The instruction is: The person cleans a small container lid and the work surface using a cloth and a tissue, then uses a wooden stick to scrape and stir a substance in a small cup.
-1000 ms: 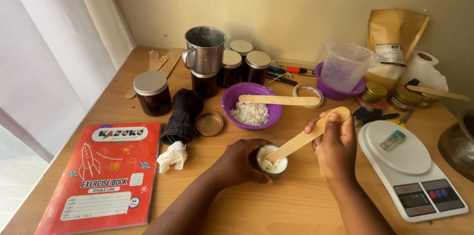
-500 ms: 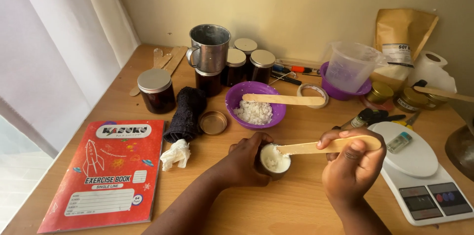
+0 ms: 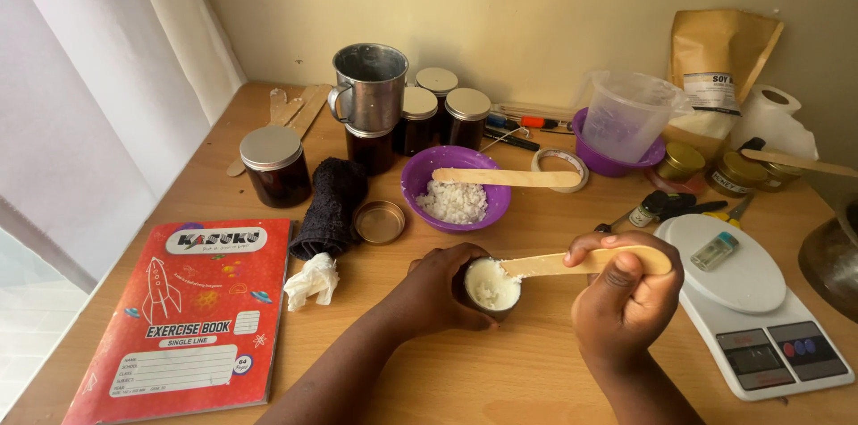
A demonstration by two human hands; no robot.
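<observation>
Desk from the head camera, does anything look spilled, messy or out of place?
Nothing is spilled. Only loose ends: a crumpled white tissue lies beside the red exercise book, and a gold lid sits off its jar next to the rolled dark cloth. The wax stays inside the small jar.

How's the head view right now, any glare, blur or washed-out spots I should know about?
Head view: sharp on the left hand, small jar and wooden stick; bright daylight washes out the curtain at left; soft shadows on the table; no motion blur.
</observation>
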